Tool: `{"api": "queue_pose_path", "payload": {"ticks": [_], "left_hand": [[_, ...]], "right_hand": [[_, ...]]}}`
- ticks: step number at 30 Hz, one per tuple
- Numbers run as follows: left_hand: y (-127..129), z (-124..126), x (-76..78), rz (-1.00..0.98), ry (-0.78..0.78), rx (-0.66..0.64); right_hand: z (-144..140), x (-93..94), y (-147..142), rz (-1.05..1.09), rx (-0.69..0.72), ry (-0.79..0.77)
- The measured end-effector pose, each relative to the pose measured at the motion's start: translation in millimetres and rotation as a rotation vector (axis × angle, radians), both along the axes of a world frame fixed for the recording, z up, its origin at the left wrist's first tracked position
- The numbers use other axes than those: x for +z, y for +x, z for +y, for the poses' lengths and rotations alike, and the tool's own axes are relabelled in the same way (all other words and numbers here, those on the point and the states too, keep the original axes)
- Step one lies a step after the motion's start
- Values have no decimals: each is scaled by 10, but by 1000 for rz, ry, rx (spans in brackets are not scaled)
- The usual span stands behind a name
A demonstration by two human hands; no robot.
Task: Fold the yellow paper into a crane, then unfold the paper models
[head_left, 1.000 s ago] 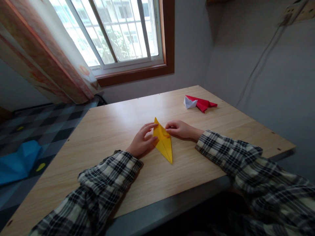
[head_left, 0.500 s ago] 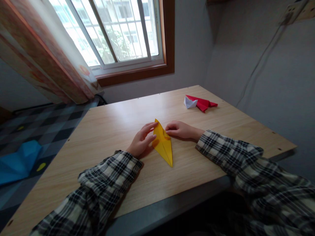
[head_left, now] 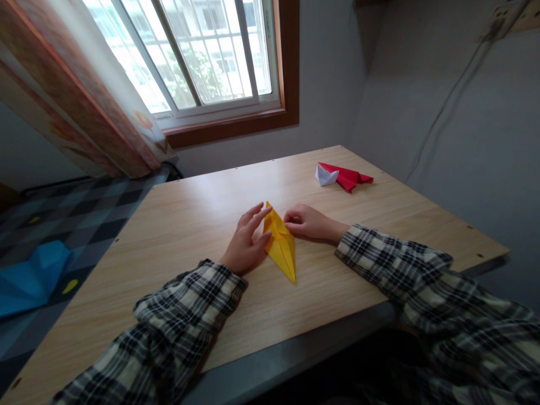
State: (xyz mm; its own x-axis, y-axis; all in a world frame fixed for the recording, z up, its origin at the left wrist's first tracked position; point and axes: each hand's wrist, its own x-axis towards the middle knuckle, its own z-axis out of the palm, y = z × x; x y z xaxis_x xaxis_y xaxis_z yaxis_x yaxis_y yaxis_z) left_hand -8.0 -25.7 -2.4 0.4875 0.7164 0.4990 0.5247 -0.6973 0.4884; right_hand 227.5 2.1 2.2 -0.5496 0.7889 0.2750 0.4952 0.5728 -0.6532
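Note:
A sheet of yellow origami paper (head_left: 283, 247), folded into a long kite shape with a crease down its middle, lies on the wooden table. Its sharp point faces me. My left hand (head_left: 248, 239) rests along its left edge with fingers spread, index fingertip near the top corner and thumb touching lower down. At the right edge, my right hand (head_left: 307, 221) has its fingers curled and pinched against the paper. The fingertips partly hide that edge.
On the table's (head_left: 202, 214) far right, a small white paper boat (head_left: 326, 176) stands against a red paper plane (head_left: 349, 178). A blue folded paper (head_left: 36, 275) lies on the checked surface to the left. Behind the table is a window (head_left: 202, 56) with a curtain (head_left: 76, 84).
My left hand has shifted slightly right, and its fingers have spread wider. The fold on the paper's right side lies flatter. My right hand has barely moved.

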Motion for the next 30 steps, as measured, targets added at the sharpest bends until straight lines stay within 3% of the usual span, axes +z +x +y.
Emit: {"api": "queue_pose_path", "payload": {"ticks": [3,6,9,16,30], "left_hand": [[47,-50,29,169,169,9],[76,-74,39,292,228,-73],[79,-69,27,374,243,-129],[62,-51,12,456,263,-129],[84,-38,-11,450,188,-200]], "right_hand": [[31,-21,7,-38,-52,93],[51,-39,19,-66,-83,132],[64,-53,32,-77,-100,134],[93,-66,50,-91,-106,139],[74,-64,45,-84,-152,190]]}}
